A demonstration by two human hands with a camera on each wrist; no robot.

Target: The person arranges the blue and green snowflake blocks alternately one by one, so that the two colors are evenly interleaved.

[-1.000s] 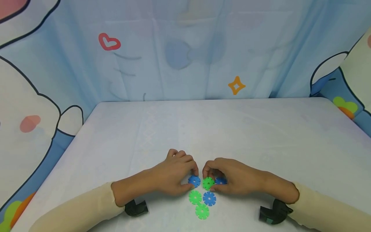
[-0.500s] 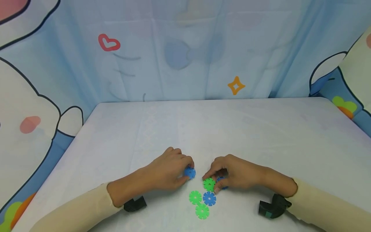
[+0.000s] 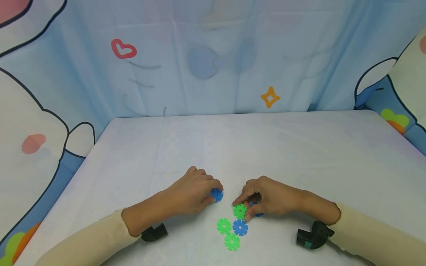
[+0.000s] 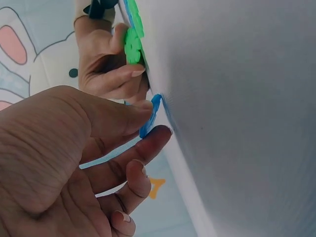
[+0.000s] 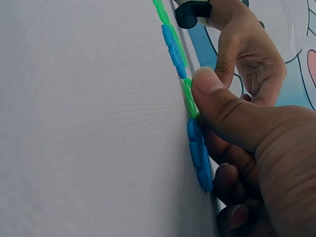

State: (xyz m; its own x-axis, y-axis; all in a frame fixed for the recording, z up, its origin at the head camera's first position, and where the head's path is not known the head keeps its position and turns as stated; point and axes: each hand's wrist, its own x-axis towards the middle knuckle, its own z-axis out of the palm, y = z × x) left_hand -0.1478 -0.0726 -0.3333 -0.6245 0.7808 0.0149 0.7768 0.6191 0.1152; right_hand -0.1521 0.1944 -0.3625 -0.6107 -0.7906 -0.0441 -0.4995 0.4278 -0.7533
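My left hand (image 3: 196, 193) pinches a blue notched snowflake disc (image 3: 217, 194) between thumb and fingers, with the disc (image 4: 151, 116) tilted on edge in the left wrist view. To its right, my right hand (image 3: 271, 195) holds a green snowflake disc (image 3: 240, 211) by its edges, index fingertip at one side and thumb at the other. Partly hidden under that hand lies another blue disc (image 5: 199, 155), beside the green one. Nearer the front, two green discs, one upper (image 3: 224, 226) and one lower (image 3: 232, 242), lie against a blue disc (image 3: 240, 227).
A white cloth-covered table (image 3: 283, 147) spreads beneath both hands. Behind it hangs a light blue printed curtain (image 3: 159, 74). Each wrist carries a black camera mount, the left one (image 3: 154, 233) and the right one (image 3: 314, 236) both close over the cloth.
My left hand has drawn the blue disc up and left, away from the other discs, and tilted it. The right hand and its green disc have shifted only slightly.
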